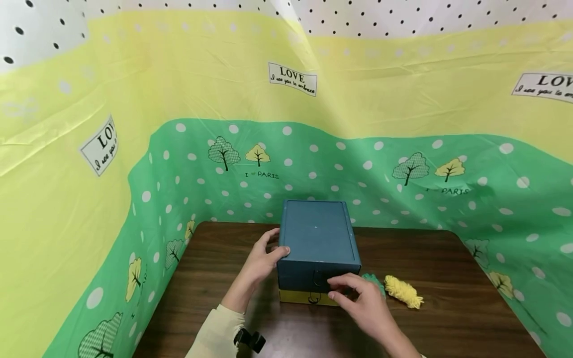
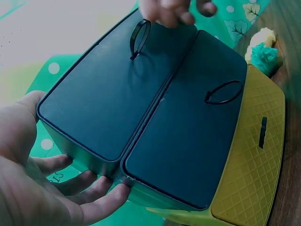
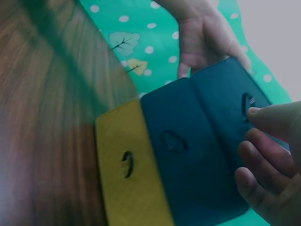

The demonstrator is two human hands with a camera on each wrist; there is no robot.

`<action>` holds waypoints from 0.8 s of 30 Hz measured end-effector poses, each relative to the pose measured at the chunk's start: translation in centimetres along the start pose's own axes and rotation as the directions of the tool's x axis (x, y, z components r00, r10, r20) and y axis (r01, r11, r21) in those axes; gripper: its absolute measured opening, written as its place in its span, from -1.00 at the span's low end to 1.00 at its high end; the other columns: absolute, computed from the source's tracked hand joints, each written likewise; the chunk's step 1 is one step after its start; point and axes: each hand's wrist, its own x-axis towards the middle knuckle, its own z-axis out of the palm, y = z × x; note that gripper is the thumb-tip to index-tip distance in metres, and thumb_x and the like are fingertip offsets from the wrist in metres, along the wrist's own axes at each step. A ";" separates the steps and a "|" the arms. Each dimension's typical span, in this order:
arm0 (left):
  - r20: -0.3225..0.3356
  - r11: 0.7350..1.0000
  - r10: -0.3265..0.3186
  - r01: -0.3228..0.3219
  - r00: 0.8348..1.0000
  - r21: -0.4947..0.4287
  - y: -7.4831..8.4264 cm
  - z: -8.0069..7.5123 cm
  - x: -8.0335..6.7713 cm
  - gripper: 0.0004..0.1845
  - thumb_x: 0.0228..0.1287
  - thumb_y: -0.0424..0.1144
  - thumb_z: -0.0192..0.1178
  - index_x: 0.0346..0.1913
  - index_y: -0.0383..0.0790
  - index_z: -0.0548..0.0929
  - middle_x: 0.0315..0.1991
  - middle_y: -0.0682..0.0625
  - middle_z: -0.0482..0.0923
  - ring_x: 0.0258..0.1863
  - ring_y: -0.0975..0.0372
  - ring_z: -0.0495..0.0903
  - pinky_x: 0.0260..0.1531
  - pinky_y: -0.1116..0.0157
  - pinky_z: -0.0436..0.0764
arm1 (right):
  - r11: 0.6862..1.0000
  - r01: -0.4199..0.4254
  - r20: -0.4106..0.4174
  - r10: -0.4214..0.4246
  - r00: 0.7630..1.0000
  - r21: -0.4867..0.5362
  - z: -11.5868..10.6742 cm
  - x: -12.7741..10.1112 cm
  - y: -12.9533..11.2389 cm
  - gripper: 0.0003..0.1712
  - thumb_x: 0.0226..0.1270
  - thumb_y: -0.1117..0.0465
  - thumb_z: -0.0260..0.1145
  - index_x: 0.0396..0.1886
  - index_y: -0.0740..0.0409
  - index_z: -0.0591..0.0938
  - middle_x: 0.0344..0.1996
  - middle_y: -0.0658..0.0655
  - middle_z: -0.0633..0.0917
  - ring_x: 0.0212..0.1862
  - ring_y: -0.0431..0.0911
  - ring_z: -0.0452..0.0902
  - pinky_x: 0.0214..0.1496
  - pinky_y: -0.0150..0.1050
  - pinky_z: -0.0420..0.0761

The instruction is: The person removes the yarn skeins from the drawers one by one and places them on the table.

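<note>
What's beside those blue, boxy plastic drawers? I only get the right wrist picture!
Observer: A long, fluffy yellow yarn bundle lies to the right of the blue drawers, on the brown wood-grain table.
Operator: Is it all by itself?
Observer: No, a green, bunched-up yarn bundle is right next to it.
Operator: Ooh! And what's the person's left arm wearing?
Observer: A cream fabric sleeve that comes down near the wrist.

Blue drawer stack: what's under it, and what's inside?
Under the blue drawer stack sits a yellow drawer with a black loop pull, on the wooden table. Inside can't be seen: closed drawer fronts hide any contents.
</note>
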 end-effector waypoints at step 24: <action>0.006 0.999 0.037 -0.037 0.999 0.002 -0.3 0.0 0.1 -0.27 0.42 -0.12 0.25 0.58 -0.08 0.25 0.41 -0.21 0.34 0.19 0.00 0.52 -0.10 0.15 0.55 | 0.993 -0.118 0.276 0.112 0.955 0.007 3.7 0.3 4.0 -0.63 0.34 0.07 0.46 0.09 0.10 0.75 -0.09 0.12 0.79 -0.25 -0.23 0.66 -0.26 -0.32 0.61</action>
